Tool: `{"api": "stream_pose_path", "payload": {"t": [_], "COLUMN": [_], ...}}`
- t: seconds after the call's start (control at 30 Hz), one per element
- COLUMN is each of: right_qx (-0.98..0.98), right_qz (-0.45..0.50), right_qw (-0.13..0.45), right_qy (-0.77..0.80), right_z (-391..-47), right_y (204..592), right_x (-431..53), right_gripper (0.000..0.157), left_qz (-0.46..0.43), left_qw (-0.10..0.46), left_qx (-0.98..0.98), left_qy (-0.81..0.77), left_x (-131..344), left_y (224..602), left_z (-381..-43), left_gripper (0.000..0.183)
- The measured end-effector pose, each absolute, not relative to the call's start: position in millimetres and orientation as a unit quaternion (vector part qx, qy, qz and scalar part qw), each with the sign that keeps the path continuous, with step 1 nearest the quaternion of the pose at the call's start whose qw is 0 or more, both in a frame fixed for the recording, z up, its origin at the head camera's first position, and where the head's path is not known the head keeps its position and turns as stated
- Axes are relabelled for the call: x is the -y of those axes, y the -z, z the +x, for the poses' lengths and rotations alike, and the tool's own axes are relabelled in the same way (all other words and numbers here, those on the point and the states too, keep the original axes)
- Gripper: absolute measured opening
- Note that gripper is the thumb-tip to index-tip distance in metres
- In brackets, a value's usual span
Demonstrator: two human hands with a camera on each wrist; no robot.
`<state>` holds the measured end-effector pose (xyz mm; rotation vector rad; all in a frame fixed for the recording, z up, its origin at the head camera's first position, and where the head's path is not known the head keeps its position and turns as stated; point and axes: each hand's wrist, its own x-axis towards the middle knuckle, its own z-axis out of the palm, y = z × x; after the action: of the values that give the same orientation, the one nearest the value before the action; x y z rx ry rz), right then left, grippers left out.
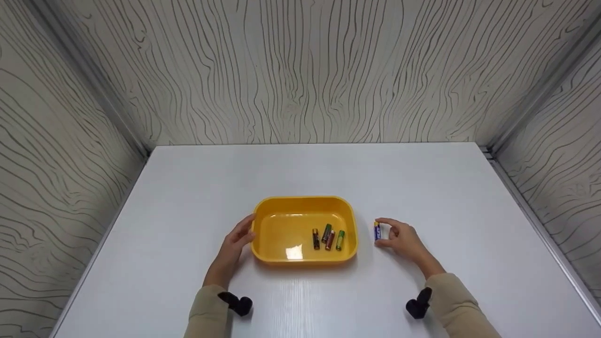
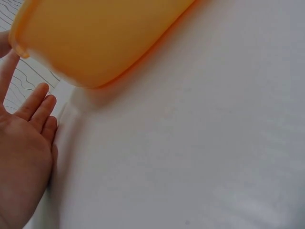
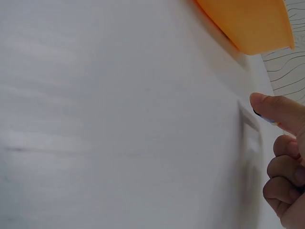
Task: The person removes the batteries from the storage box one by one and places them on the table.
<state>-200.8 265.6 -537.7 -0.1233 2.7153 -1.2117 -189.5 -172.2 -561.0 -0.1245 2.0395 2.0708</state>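
A yellow plastic tray (image 1: 281, 234) stands on the white table, with several small batteries (image 1: 330, 240) lying in its right half. My left hand (image 1: 233, 241) is at the tray's left side, index finger and thumb touching its rim. The other fingers (image 2: 44, 110) are extended beside the tray in the left wrist view. Right of the tray, my right hand (image 1: 403, 240) pinches a blue battery (image 1: 377, 231) with a yellow end, upright between thumb and index finger. In the right wrist view the thumb (image 3: 279, 109) covers most of this battery.
The white table (image 1: 300, 173) extends around the tray to patterned walls (image 1: 291, 75) at the back and sides. Black wrist camera mounts (image 1: 242, 306) sit on both sleeves.
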Motion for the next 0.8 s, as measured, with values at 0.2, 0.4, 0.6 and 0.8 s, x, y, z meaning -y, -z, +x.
{"api": "stream_pose_path", "payload": {"t": [0.2,0.4,0.6,0.8], "right_qx": [-0.906,-0.907,-0.905,-0.902], "right_qz": [-0.034,-0.029,-0.026,-0.026], "right_qw": [0.103,0.114,0.126,0.132], "right_qy": [0.409,0.405,0.405,0.41], "right_z": [-204.8,-206.4,-207.9,-207.8], "right_y": [540.4,541.0,540.9,539.7], "right_x": [-265.2,-266.1,-266.8,-268.3], "right_gripper": [0.059,0.058,0.06,0.062], "left_qz": [-0.049,-0.048,-0.051,-0.051], "left_qw": [0.12,0.118,0.116,0.114], "left_qx": [-0.705,-0.709,-0.709,-0.707], "left_qy": [-0.697,-0.693,-0.694,-0.696], "left_x": [171.8,172.2,172.1,171.9], "left_y": [561.9,563.1,563.9,565.4], "left_z": [-190.5,-191.6,-191.7,-192.6], "left_gripper": [0.051,0.05,0.05,0.051]}}
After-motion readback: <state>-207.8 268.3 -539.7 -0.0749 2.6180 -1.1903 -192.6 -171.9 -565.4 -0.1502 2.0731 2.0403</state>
